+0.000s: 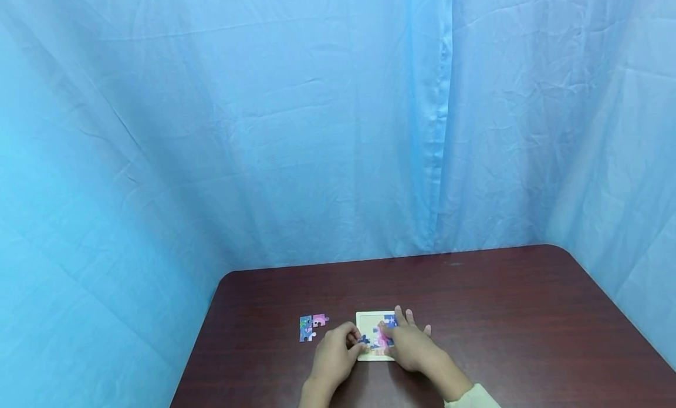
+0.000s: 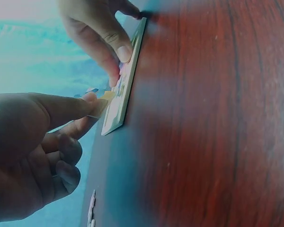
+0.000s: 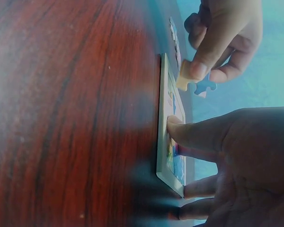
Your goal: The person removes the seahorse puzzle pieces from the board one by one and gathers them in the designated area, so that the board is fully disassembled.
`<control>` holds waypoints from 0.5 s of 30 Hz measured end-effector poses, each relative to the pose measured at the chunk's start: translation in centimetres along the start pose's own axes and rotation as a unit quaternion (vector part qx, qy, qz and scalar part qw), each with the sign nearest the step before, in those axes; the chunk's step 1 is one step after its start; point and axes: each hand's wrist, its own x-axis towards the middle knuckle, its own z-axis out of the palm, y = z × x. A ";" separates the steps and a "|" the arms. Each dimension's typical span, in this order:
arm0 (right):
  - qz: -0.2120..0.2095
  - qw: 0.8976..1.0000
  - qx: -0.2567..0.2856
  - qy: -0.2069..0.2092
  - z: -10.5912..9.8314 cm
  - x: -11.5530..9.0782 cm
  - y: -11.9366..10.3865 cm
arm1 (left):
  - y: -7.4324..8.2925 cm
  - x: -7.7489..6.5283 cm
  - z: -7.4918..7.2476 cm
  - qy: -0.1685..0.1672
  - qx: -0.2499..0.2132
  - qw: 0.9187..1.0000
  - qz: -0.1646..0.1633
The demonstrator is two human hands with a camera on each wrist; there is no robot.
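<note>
My left hand (image 1: 333,354) pinches a jigsaw piece (image 3: 183,78) between thumb and fingers. Yellow and blue show on this piece, and in the right wrist view it is tilted up above the left part of a pale puzzle frame (image 1: 376,313). Inside the frame, several joined pieces with pink and blue print (image 1: 391,319) fill the right side, while bare cream backing shows at upper left. The right hand (image 1: 415,344) rests over the frame's right side. Its thumb and index finger touch the pieces there, and its other fingers spread past the right edge, partly covering the picture.
Left of the frame, a few loose jigsaw pieces (image 1: 306,329) in blue, green and pink lie close together on the dark red-brown table (image 1: 502,314). Light blue curtains (image 1: 317,132) hang behind the table and along both sides.
</note>
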 end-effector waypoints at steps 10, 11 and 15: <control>-0.003 1.000 0.007 0.008 0.0 -0.2 -0.1 | -0.9 -0.9 -1.3 0.028 0.002 0.999 -0.021; -0.003 1.000 0.008 0.009 0.0 -0.2 -0.1 | -1.0 -1.0 -1.5 0.028 0.004 0.999 -0.025; -0.002 1.000 0.011 0.010 0.0 -0.2 -0.1 | -1.5 -1.4 -2.2 0.030 0.013 0.998 -0.046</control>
